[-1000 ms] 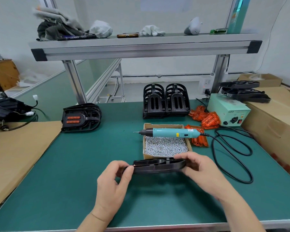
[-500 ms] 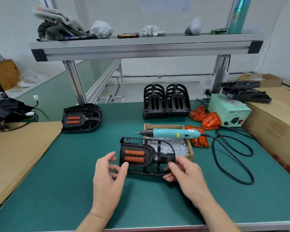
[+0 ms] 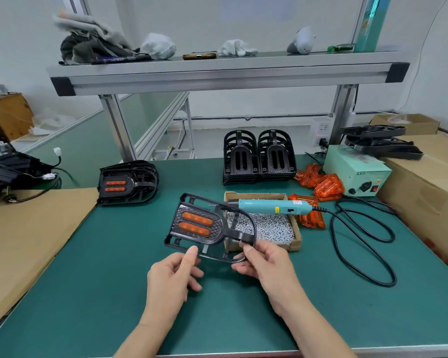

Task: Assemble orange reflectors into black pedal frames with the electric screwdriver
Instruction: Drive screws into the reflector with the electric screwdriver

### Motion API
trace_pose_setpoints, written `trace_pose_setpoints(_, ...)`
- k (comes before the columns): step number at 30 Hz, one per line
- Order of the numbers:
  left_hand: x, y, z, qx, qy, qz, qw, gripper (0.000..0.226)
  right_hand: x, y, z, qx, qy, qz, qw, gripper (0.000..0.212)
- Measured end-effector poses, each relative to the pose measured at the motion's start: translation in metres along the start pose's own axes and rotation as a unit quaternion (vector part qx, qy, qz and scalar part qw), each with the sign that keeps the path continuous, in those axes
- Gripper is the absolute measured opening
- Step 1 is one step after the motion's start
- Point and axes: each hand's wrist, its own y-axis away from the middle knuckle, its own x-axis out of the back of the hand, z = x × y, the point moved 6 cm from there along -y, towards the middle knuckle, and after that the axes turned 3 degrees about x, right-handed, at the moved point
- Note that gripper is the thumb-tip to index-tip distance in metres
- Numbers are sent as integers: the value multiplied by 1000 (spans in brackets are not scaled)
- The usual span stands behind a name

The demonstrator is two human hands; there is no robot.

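A black pedal frame (image 3: pixel 219 229) with two orange reflector strips showing is held tilted above the green mat. My right hand (image 3: pixel 263 262) grips its near right rim. My left hand (image 3: pixel 173 273) touches the frame's lower edge with the thumb, fingers loosely curled. The teal electric screwdriver (image 3: pixel 272 206) lies across a cardboard box of screws (image 3: pixel 294 237) behind the frame. Loose orange reflectors (image 3: pixel 321 182) lie to the right of the box. A finished frame (image 3: pixel 127 182) rests at the left, and a stack of bare black frames (image 3: pixel 259 157) stands at the back.
The screwdriver's black cable (image 3: pixel 360 241) loops over the mat at the right, leading to a pale green power unit (image 3: pixel 357 174). Cardboard boxes (image 3: pixel 429 192) line the right edge, a cardboard sheet (image 3: pixel 23 228) the left. An aluminium shelf (image 3: pixel 225 73) spans overhead.
The frame has been turned from edge-on to face-up, showing the orange strips, and lifted and tilted toward the left. My left hand has slipped down to its lower edge.
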Motion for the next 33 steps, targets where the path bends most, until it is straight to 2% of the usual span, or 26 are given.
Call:
trace_pose_setpoints(3, 3, -1, -3, 19, 21, 40, 999, 39, -10, -1, 5, -3, 19, -22, 1000, 13)
trace_pose_setpoints(7, 6, -7, -6, 60, 41, 84, 994, 34, -17, -1, 10, -1, 51, -50, 997, 12)
trace_pose_setpoints(12, 15, -27, -7, 132, 132, 104, 977, 25, -9, 1, 13, 2, 73, -43, 996, 17)
trace_pose_setpoints(21, 77, -111, 1, 160, 182, 204, 948, 18, -19, 6, 15, 37, 209, -80, 974, 22)
trace_pose_setpoints(25, 99, -149, -11, 191, 193, 243, 931, 16, -19, 6, 15, 38, 217, -85, 972, 23)
trace_pose_setpoints(31, 119, -193, -22, 245, 195, 245, 918, 17, -18, 4, 15, 45, 222, -78, 971, 25)
trace_pose_setpoints(33, 124, -202, -23, 250, 199, 237, 918, 11, -18, 4, 16, 48, 230, -79, 969, 25)
